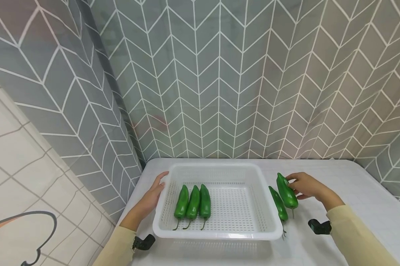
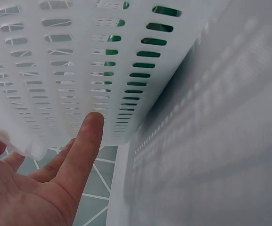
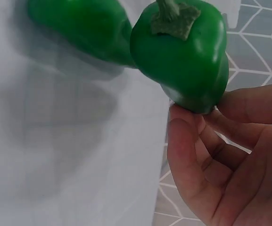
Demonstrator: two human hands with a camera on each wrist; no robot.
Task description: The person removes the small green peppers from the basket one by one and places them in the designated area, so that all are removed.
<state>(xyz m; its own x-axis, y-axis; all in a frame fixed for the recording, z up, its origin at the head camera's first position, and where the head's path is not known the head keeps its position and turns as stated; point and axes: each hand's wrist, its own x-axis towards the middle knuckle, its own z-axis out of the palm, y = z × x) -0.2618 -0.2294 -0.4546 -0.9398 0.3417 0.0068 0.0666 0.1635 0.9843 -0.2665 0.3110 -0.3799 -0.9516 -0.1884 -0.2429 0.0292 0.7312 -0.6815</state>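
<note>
Held just above the table (image 1: 369, 192), near its right side, was a green pepper (image 1: 287, 193). It was pinched by the fingertips of the right hand (image 1: 307, 186), thumb on one side and fingers curled on the other. Its stem end was pointed toward the near edge of the table. In the right wrist view, the fat end of the pepper (image 3: 183, 52) was seen resting against the fingertips (image 3: 185, 122).

A second green pepper (image 1: 279, 204) was laid flat on the table just beside the first one, between it and the white basket (image 1: 219, 171). The two peppers looked very close, but it could not be told if they touched.

Three more green peppers (image 1: 193, 202) were lined up side by side inside the basket, in its left part, stems toward the near wall.

The left wall of the basket was touched by the left hand (image 1: 152, 196). Its fingers were kept straight and flat against the wall, and nothing was gripped. In the left wrist view, one straight finger (image 2: 86, 141) was pressed on the wall with holes (image 2: 55, 70).

A curtain (image 1: 219, 74) with a white line pattern was hung behind the table.
</note>
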